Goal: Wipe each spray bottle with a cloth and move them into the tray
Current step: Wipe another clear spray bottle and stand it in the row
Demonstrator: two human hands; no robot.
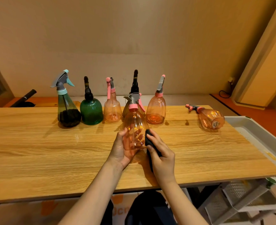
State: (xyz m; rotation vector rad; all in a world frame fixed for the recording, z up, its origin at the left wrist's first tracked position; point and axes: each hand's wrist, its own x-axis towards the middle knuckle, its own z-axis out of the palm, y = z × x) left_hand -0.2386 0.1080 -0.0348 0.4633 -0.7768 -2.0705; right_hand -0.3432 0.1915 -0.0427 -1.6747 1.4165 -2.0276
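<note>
**A:** In the head view, what is being held?

**B:** A pink spray bottle (134, 127) is being held upright above the wooden table (53, 143). Its lower body is being gripped by the left hand (121, 150), whose fingers are curled round the far side and are being seen through the clear plastic. A dark cloth (149, 140) is being pressed against the bottle's right flank by the right hand (162, 158), with the cloth being pinched under the curled fingers.

**A:** And the other bottles?

**B:** Five are being kept standing in a row at the back: a dark teal-capped bottle (67, 109), a green ribbed bottle (91, 111), a small pink bottle (112, 108), an amber bottle with a black nozzle (134, 85) that is being largely hidden behind the held one, and a rounder pink bottle (156, 109). Well apart to the right, another pink bottle (210, 117) is lying on its side on the table, its base being turned toward the camera.

**A:** Where is the tray?

**B:** The white tray (254, 129) is being seen just beyond the table's right edge. Its inside is being cut off by the frame, so its contents cannot be told.
</note>
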